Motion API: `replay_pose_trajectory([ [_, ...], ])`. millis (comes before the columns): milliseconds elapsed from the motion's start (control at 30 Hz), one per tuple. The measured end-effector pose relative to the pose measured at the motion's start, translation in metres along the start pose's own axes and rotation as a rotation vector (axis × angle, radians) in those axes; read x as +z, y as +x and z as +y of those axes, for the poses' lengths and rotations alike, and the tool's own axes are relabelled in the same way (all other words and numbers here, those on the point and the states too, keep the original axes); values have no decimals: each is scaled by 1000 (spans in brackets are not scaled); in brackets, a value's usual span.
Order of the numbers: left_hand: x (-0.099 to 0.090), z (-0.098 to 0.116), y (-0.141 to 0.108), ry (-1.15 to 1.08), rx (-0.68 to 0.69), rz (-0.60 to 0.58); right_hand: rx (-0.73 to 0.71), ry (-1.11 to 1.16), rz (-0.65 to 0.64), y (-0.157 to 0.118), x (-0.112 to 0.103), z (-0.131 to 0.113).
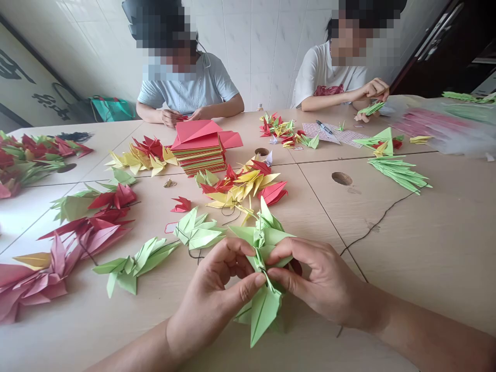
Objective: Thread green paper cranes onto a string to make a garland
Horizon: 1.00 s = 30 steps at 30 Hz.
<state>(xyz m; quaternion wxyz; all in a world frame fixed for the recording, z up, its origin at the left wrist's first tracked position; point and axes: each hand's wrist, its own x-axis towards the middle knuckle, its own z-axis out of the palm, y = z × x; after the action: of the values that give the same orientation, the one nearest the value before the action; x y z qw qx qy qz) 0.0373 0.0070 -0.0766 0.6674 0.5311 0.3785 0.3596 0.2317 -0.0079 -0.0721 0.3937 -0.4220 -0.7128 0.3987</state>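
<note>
Left hand (211, 294) and right hand (321, 281) pinch a green origami crane (263, 315) over the pale table (387, 268); I see strewn paper cranes (236, 188), stacked red-topped paper (199, 147), two seated co-workers (186, 88) (329, 72), and a white tiled wall (240, 51).

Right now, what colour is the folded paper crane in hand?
The paper crane is light green, head view.

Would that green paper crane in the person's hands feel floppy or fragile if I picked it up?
The green paper crane is likely very light for its size, being folded paper. Its thin wings would probably bend or crease easily, though the folded body may feel slightly stiffer.
</note>
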Motion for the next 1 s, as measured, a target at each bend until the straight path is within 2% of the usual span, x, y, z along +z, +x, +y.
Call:
replay_pose_trajectory([
  [167, 1, -1, 1, -30, -4, -15, 61, 53, -19, 1, -2, -3],
  [300, 1, 0, 2, -42, -10, -7, 68, 13, -19, 2, -3, -4],
  [633, 3, -2, 1, 92, 40, 17, -294, -360, 106, 2, 6, 3],
  [867, 7, -3, 0, 104, 5, 56, -375, -507, 127, -1, 9, 5],
  [1000, 5, -4, 0, 67, -5, 17, -384, -534, 115, -2, 8, 5],
])
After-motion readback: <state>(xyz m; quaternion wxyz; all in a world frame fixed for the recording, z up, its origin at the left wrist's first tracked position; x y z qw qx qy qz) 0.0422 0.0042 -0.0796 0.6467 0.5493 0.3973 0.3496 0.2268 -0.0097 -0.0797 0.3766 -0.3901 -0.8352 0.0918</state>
